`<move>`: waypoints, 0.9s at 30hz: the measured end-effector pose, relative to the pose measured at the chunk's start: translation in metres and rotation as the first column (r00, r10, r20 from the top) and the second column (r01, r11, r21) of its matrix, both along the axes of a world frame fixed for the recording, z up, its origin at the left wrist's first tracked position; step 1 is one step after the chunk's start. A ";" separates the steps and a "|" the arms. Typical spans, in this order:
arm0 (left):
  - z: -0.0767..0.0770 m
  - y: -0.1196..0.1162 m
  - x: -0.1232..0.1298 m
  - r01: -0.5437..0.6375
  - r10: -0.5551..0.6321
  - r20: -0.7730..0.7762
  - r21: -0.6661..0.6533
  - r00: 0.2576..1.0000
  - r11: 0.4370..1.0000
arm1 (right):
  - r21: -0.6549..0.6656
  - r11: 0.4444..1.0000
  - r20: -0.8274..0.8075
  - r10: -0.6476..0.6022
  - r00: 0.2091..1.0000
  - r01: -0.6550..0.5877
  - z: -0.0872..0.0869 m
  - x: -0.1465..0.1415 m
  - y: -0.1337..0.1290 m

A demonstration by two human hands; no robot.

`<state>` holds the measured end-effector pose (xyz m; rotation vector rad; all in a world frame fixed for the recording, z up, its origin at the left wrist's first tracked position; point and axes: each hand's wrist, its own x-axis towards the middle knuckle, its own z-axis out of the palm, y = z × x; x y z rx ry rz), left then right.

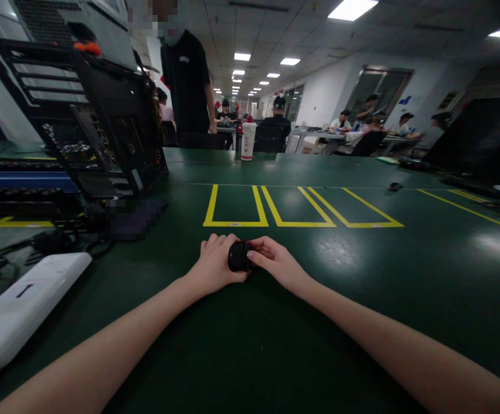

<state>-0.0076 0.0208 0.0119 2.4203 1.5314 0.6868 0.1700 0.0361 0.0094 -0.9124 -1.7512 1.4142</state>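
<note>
A small round black object (238,257) is between my two hands, low over the green table (250,345) or resting on it. My left hand (218,261) wraps round its left side, with the thumb below and the fingers over the top. From the right, my right hand (276,261) pinches its edge between thumb and fingertips. What the object is cannot be made out, since the fingers cover part of it. Just beyond my hands, yellow tape outlines (235,224) mark the table.
At the left stand an open black computer case (103,126), cables and a white device (30,305). A white cup (247,141) is near the far edge. Behind it stands a person in black (187,86). A small dark ring (395,187) lies at the right, near a dark screen (483,138).
</note>
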 end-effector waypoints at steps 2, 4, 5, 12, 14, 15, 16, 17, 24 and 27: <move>-0.003 0.002 0.000 0.000 0.000 -0.001 0.007 1.000 1.000 | 0.005 1.000 0.010 0.016 1.000 -0.016 -0.002 0.001 0.002; -0.004 0.002 -0.001 0.009 -0.009 0.000 0.003 1.000 1.000 | 0.018 0.998 -0.030 0.068 0.997 -0.067 -0.003 0.002 0.002; -0.004 0.003 -0.001 0.010 -0.010 0.002 0.000 1.000 1.000 | 0.023 0.996 -0.059 0.092 0.994 -0.090 -0.002 0.003 0.002; -0.005 0.003 -0.001 0.000 0.001 -0.009 0.025 1.000 1.000 | 0.067 0.997 -0.071 0.041 0.997 -0.036 0.001 0.000 -0.001; -0.005 0.002 0.000 -0.004 0.004 -0.007 0.023 1.000 1.000 | 0.070 0.998 -0.033 0.001 0.999 0.002 0.000 -0.002 0.000; -0.004 0.002 0.000 -0.002 0.002 -0.002 0.015 1.000 1.000 | 0.060 0.998 -0.004 -0.015 1.000 0.015 0.000 -0.002 0.000; -0.004 0.002 -0.001 0.003 -0.003 0.001 0.005 1.000 1.000 | 0.050 0.998 0.028 -0.024 0.999 0.022 0.000 -0.002 0.000; -0.003 0.001 -0.001 0.007 -0.007 0.003 -0.004 1.000 1.000 | 0.045 0.999 0.060 -0.023 0.998 0.021 -0.001 -0.001 0.000; -0.002 0.001 -0.002 0.006 -0.006 -0.020 0.021 1.000 1.000 | 0.080 0.992 -0.013 0.099 0.995 -0.098 0.000 0.002 -0.005; -0.004 0.002 -0.002 0.014 -0.013 -0.015 0.030 1.000 0.999 | 0.094 0.991 -0.019 0.097 0.995 -0.095 0.001 0.002 -0.007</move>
